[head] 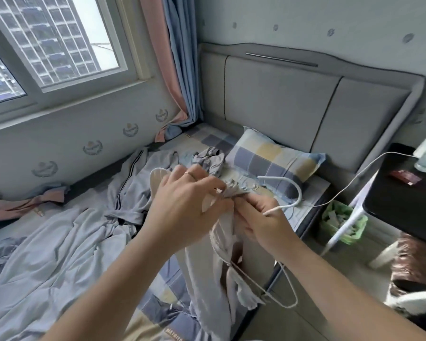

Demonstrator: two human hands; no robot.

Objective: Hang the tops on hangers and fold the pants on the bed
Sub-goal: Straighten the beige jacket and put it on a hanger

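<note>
A beige-grey top (207, 274) hangs bunched from my two hands above the bed's right edge. My left hand (185, 205) grips its gathered collar from the left. My right hand (261, 217) pinches the same bunch and holds the neck of a white wire hanger (298, 193), whose hook curls up over the pillow. The hanger's lower corner (290, 303) sticks out below the cloth on the right. Light blue-grey clothes with dark stripes (128, 193) lie spread on the bed (167, 291), and a crumpled grey garment (209, 158) sits beside the pillow.
A checked pillow (273, 158) lies against the grey padded headboard (293, 102). Right of the bed stand a dark bedside table (403, 198) with a white cable, a green-lined bin (342, 222) and a brown fuzzy thing (416, 262). Wall and window run along the left.
</note>
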